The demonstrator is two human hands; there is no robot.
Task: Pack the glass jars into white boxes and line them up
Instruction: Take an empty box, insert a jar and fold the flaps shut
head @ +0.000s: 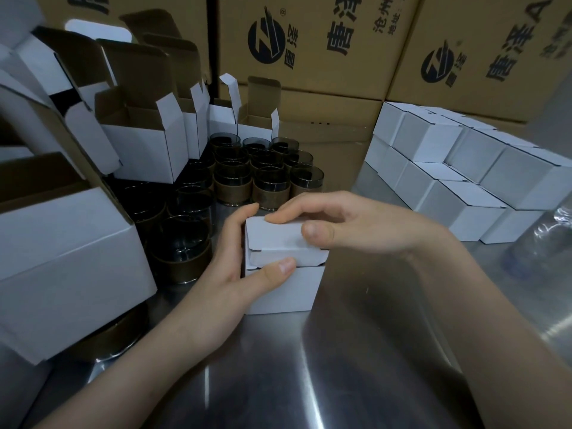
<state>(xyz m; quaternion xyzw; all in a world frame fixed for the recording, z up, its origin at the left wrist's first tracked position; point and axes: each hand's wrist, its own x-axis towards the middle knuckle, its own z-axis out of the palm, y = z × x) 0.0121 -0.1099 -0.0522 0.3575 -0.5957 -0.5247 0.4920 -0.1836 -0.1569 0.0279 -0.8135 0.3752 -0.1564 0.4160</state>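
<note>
Two bare forearms reach in from the near edge of a shiny metal table (pixel 356 382) and meet at a small white box (pixel 283 275) standing near the table's middle. The left hand (pixel 229 274) wraps the box's left side, thumb pressed on the front wall just under the lid, fingers (pixel 244 212) curled around the far corner. The right hand (pixel 346 224) lies over the top, forefinger and thumb pressing the lid flap (pixel 275 236) down; the flap's tuck edge is still slightly raised. Whatever is inside the box cannot be seen.

Just behind and left of the box stand dark glass jars (pixel 263 168), packed close in rows, each with a brown band around it. Open white boxes (pixel 139 144), flaps up, crowd the left edge and far left corner. Toward the right edge, closed white boxes (pixel 458 174) sit in neat rows, stacked two high. Brown printed cartons (pixel 309 44) form a wall along the far edge.
</note>
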